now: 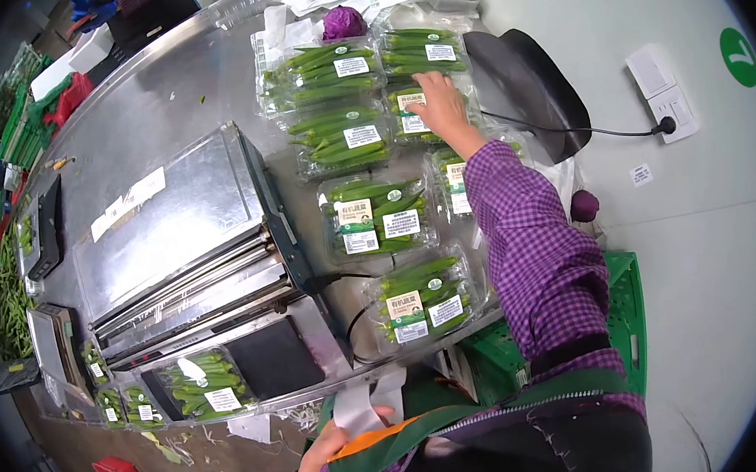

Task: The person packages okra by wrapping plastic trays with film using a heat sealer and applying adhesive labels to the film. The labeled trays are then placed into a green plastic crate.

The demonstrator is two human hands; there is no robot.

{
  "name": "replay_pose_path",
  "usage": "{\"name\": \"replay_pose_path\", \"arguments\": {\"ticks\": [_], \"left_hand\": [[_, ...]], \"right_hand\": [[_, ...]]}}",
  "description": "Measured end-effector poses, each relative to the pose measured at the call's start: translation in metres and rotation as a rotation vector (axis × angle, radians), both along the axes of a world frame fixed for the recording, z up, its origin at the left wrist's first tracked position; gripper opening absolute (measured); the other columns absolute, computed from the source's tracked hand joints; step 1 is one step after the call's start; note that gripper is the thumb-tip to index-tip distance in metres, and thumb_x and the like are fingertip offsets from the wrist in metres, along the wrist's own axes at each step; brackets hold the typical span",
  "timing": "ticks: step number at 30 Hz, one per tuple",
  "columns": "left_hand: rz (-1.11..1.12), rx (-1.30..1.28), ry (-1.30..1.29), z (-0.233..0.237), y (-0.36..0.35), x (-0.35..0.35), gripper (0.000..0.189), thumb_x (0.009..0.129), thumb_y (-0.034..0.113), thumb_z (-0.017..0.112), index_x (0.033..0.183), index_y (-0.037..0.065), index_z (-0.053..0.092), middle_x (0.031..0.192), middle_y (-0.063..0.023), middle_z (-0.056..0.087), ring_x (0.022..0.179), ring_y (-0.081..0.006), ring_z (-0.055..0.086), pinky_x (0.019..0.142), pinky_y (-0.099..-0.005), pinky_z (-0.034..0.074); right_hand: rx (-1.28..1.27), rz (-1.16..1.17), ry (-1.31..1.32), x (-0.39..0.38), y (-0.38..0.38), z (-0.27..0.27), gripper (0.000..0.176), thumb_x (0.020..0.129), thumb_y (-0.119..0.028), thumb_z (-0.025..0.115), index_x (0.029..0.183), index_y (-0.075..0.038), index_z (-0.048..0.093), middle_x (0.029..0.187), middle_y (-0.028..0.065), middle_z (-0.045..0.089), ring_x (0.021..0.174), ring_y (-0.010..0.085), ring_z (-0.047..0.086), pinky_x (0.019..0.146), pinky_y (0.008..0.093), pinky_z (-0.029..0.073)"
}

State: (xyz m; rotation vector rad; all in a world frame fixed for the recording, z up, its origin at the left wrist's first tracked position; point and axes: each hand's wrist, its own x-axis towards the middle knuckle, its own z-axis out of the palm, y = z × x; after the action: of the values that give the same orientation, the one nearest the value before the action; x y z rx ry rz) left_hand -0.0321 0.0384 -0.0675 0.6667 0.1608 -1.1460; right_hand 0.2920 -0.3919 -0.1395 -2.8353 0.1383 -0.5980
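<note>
My right hand (441, 107) reaches to the far end of the steel table, its fingers spread on the cream and green label (412, 112) of a clear pack of okra. My left hand (326, 445) is low, near the table's front edge and my apron, closed on a strip of white label paper (355, 411). Between the hands, a nearer okra pack (422, 299) and another one (378, 218) each carry both a cream label and a white sticker. Farther packs, such as this okra pack (340, 140), show only the white sticker.
A film-wrapping machine (179, 226) with a metal top fills the table's middle, an okra pack (204, 384) at its front. A purple cabbage (344, 23) sits at the back. A black cable (566, 127) runs to a wall socket. Green crates (625, 304) stand below right.
</note>
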Motion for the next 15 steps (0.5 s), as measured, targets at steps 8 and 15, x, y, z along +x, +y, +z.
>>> {"name": "replay_pose_path", "arguments": {"ticks": [8,15], "left_hand": [[0.138,0.535,-0.044,-0.001,-0.029,0.004,0.036,0.097,0.030,0.043,0.109,-0.001,0.057,0.090,-0.0070,0.063,0.084,-0.0151,0.060,0.077,-0.0294,0.049],[0.461,0.503,-0.004,-0.003,-0.055,0.002,0.040,0.099,0.031,0.037,0.112,-0.003,0.052,0.094,-0.0097,0.060,0.085,-0.0169,0.059,0.077,-0.0320,0.049]], "right_hand": [[0.530,0.574,0.319,-0.102,0.086,0.048,0.031,0.077,-0.027,0.066,0.099,-0.005,0.064,0.107,0.0152,0.061,0.097,0.0273,0.058,0.084,0.0374,0.046],[0.767,1.106,0.802,-0.278,0.185,0.094,0.022,0.075,-0.010,0.064,0.096,-0.003,0.062,0.082,0.0136,0.063,0.087,0.0296,0.060,0.076,0.0384,0.045]]}}
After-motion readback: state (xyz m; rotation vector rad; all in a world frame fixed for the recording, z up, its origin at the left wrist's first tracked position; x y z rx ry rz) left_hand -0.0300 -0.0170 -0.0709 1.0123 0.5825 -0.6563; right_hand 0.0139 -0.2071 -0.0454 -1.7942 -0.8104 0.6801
